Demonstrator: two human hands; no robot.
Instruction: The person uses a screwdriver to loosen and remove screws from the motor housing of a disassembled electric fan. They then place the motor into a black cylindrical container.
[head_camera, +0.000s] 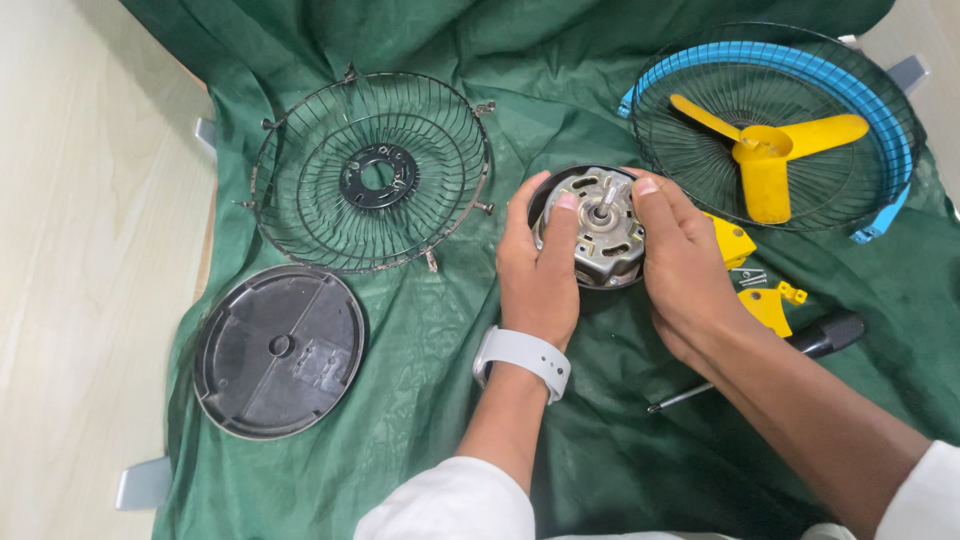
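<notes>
A metal fan motor (598, 232) sits in a round black housing on the green cloth (420, 330), shaft pointing up. My left hand (538, 270) grips the motor's left side, thumb on its top face. My right hand (682, 262) holds the right side, thumb near the shaft. A pale wristband (522, 358) is on my left wrist.
A black wire fan guard (372, 172) lies at upper left, a round dark base plate (280, 350) below it. At upper right a blue-rimmed guard (775, 125) holds a yellow blade (765, 150). Yellow plastic parts (765, 300), small screws and a screwdriver (800, 345) lie right of my hands.
</notes>
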